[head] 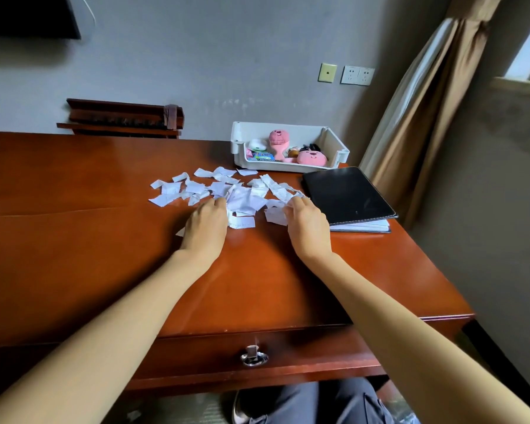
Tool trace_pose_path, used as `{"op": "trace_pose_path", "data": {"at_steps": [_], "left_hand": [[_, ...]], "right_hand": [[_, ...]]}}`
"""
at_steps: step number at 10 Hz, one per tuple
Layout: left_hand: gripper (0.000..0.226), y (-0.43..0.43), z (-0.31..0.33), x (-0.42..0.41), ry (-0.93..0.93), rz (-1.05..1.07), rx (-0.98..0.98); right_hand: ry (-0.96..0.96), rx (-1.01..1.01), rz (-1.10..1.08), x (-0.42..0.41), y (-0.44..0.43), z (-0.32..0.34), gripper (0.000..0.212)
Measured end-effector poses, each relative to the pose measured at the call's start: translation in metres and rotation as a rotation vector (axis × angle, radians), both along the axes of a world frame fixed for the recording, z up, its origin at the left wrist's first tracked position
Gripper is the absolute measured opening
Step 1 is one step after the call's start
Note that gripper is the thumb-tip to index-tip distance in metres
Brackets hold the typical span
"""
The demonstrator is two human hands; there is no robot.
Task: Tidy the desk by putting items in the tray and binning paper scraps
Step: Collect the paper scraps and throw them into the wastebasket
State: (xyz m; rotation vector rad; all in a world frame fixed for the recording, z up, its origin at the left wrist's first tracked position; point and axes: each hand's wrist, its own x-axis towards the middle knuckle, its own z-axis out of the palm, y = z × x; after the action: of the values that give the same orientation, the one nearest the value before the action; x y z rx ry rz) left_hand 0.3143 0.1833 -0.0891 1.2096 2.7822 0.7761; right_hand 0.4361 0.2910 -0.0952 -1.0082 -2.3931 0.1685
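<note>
Grips curl onto paper scraps from both sides, left hand and right hand, likely bunching one handful for binning (toys already in tray); table.

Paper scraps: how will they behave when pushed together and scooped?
Paper scraps look thin and curled, so probably very light and floppy. On the glossy desk they'd likely slide easily. Many small loose pieces, so some may escape a scoop.
</note>
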Motion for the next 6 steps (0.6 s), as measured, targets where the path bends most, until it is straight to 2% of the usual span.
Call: {"op": "trace_pose_path", "data": {"at_steps": [1,2,3,4,6], "left_hand": [[0.033,0.001,0.004,0.003,0.21,-0.001,-0.089],[0.042,0.006,0.011,0.005,0.265,0.009,0.002],[0.039,0.011,0.022,0.011,0.251,-0.013,0.059],[0.033,0.019,0.027,0.015,0.176,-0.037,0.151],[0.029,0.024,0.034,0.03,-0.019,-0.026,0.371]], "right_hand": [[0.229,-0.095,0.02,0.004,0.0,0.002,0.021],[0.367,-0.2,-0.024,0.008,0.003,0.007,0.022],[0.502,-0.323,-0.052,0.012,0.009,0.018,0.02],[0.561,-0.342,-0.073,0.016,0.014,0.027,0.019],[0.615,-0.397,-0.148,0.025,0.022,0.029,0.035]]}}
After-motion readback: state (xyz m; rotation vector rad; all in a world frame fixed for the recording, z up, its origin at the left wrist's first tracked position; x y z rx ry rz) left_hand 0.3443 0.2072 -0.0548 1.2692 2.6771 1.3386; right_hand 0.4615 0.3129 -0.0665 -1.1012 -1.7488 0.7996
